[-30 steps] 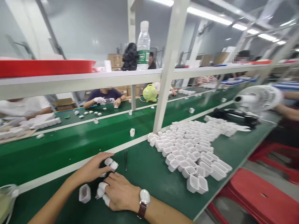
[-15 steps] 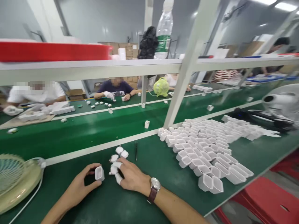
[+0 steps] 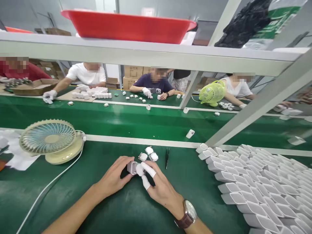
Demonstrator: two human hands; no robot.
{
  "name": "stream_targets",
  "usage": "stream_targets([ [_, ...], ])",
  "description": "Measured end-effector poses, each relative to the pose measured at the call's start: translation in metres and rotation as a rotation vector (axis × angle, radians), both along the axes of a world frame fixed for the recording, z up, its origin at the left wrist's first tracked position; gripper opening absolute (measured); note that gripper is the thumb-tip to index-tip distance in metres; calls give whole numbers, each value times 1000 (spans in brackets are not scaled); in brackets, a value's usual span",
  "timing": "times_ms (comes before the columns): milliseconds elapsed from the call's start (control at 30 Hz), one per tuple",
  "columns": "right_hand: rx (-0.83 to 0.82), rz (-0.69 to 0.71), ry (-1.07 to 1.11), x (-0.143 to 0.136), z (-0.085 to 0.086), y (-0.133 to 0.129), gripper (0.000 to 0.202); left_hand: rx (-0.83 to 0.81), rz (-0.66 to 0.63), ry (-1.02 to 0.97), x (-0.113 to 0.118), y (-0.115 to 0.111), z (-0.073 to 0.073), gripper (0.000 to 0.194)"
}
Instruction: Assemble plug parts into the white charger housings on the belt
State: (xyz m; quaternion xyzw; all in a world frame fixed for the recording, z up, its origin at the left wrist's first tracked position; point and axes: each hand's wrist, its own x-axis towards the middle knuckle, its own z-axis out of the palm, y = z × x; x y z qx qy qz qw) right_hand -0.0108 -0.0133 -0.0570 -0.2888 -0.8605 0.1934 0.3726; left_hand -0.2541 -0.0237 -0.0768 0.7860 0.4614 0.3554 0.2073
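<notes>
My left hand (image 3: 116, 175) pinches a small white open-ended plastic housing (image 3: 132, 167) between thumb and fingers, its opening turned toward the right. Finger cots cover two fingers of my right hand (image 3: 158, 182), which is closed on a small white rounded part (image 3: 139, 169). That part sits right at the mouth of the housing; whether it is inside I cannot tell. Just beyond my hands lies a cluster of three similar white parts (image 3: 149, 150). Dark tweezers (image 3: 167, 158) rest on the green mat to their right.
Many white housings (image 3: 253, 182) stand in rows at the right. A cream fan (image 3: 52, 139) with a white cable is at the left. Beyond a green conveyor belt (image 3: 117, 117), several co-workers sit. Overhead runs a shelf (image 3: 136, 57) with a red tray (image 3: 131, 28).
My right hand has lifted a white part from the cluster and brought it to the housing in my left hand. My view has swung to the left.
</notes>
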Motion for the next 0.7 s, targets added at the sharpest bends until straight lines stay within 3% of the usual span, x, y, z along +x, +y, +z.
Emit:
stream_targets([
  [333, 118, -36, -98, 0, -3, -1, 67, 86, 21, 44, 0, -2, 1, 52],
  [700, 123, -41, -161, -2, -3, -2, 66, 50, -17, 36, 4, -3, -1, 48],
])
